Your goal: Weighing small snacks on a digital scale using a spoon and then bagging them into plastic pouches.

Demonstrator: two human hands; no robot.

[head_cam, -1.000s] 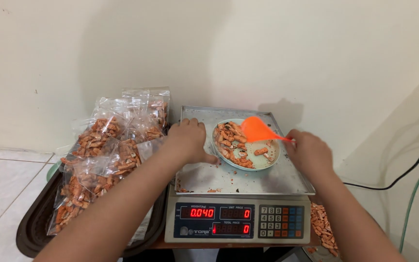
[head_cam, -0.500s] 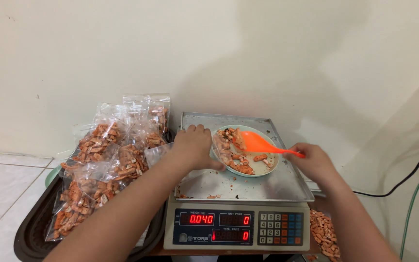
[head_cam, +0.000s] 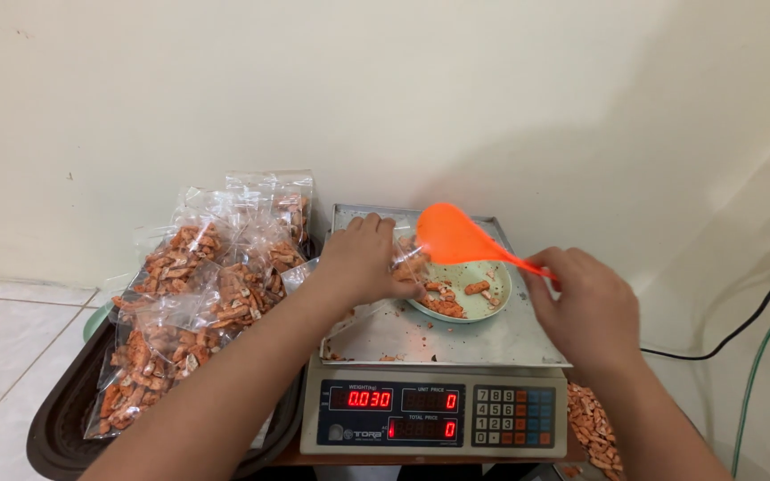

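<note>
Your right hand is gripping the orange scoop by its thin handle, light stiff plastic, hovering over the plate on the scale. Left hand is pinching a flimsy clear bag at the plate's left rim; brittle snack sticks, so keep handling them gently.
</note>
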